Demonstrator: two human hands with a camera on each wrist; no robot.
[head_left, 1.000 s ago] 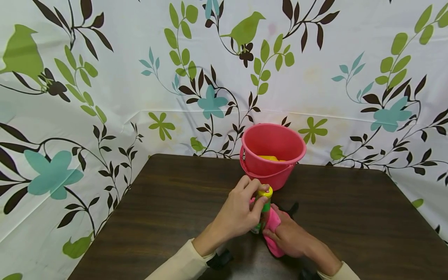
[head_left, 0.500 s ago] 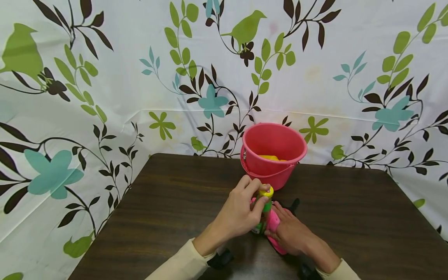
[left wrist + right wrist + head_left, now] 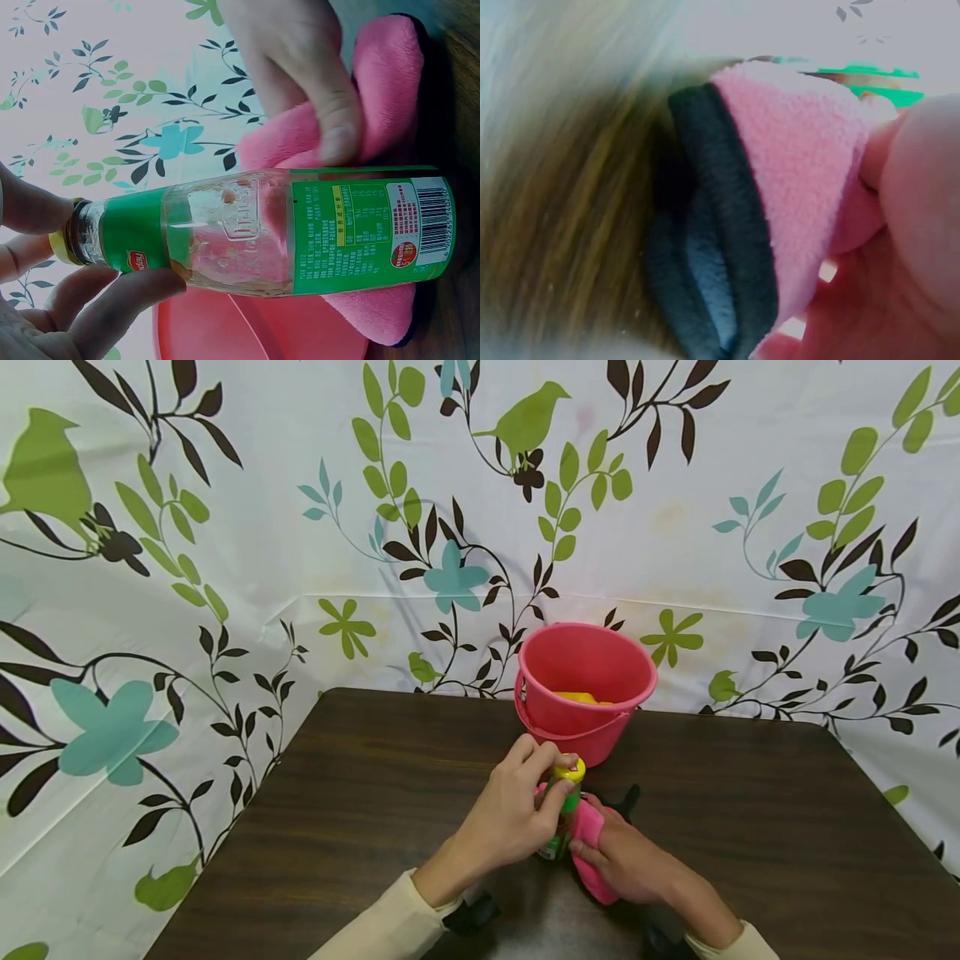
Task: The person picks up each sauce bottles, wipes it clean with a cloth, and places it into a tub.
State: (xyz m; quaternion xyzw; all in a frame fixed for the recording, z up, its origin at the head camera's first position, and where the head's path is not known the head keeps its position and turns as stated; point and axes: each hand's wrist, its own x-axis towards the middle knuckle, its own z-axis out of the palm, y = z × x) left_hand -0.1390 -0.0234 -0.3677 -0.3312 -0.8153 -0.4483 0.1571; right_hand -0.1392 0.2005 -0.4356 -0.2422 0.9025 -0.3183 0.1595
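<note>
A clear glass bottle (image 3: 232, 232) with green labels and a yellow cap (image 3: 572, 770) stands upright on the brown table (image 3: 375, 793). My left hand (image 3: 510, 810) grips it at the cap and neck, fingertips on top. On its right side, my right hand (image 3: 633, 860) holds a pink plush cloth (image 3: 592, 835) with a dark edge against the bottle. The left wrist view has the cloth wrapping behind the glass, with the thumb (image 3: 337, 127) pressing on it. In the right wrist view the cloth's folded dark edge (image 3: 731, 202) faces the camera.
Just behind the bottle stands a pink bucket (image 3: 585, 735) with its handle lowered and something yellow (image 3: 577, 697) inside. A white curtain (image 3: 285, 527) printed with birds and leaves hangs along the back and left of the table.
My right hand spread flatter over the cloth half a second ago, and now its thumb and fingers close on it again beside the bottle. The left hand and bottle have stayed in place.
</note>
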